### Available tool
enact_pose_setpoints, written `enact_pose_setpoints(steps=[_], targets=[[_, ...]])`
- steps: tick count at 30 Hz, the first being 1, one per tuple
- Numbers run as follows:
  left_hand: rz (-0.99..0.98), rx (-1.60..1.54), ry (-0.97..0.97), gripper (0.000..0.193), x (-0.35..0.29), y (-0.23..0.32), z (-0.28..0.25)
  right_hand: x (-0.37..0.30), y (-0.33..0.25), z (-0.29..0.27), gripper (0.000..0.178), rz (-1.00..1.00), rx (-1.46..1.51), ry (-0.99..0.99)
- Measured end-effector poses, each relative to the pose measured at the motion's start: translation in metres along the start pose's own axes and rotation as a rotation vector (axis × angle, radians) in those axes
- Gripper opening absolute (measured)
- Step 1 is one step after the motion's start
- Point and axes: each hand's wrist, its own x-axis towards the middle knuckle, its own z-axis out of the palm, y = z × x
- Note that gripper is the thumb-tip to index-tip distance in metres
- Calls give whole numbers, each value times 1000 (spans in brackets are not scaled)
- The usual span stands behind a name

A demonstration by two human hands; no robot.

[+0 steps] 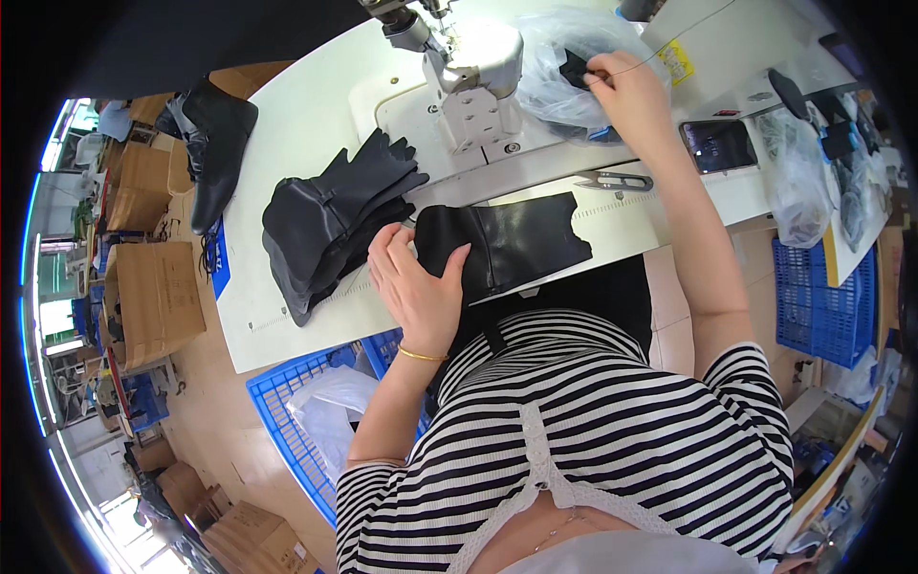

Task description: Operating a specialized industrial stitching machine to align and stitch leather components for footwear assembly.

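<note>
A black leather boot-upper piece [526, 241] lies flat at the table's front edge, with a seam across it and a notched right end. On its left end rests my left hand [418, 287], thumb spread from the fingers. My right hand [626, 91] reaches to the far right and pinches a small black piece [574, 69] over a clear plastic bag [545, 91]. What that small piece is made of cannot be made out. To the left lies a stack of similar black leather pieces [311, 220], fanned out at the far end.
A sewing machine [473, 86] stands behind the leather. Thread snips [617, 181] and a phone [719, 146] lie on the right. A black boot [222, 143] is beyond the table's left edge. Blue crates [287, 421] and cardboard boxes [158, 292] stand below.
</note>
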Motion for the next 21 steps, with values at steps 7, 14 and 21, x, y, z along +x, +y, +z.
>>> enact_pose_setpoints(steps=[7,14,21], targets=[[85,93,-37,52,0,-1,0,18,0,19,16,-89,-148,-190],[-87,-230,-230,35,14,-8,-2,16,18,17,19,-177,-90,20],[-451,-616,-275,22,26,-8,-9,11,3,-8,18,-47,43,82]])
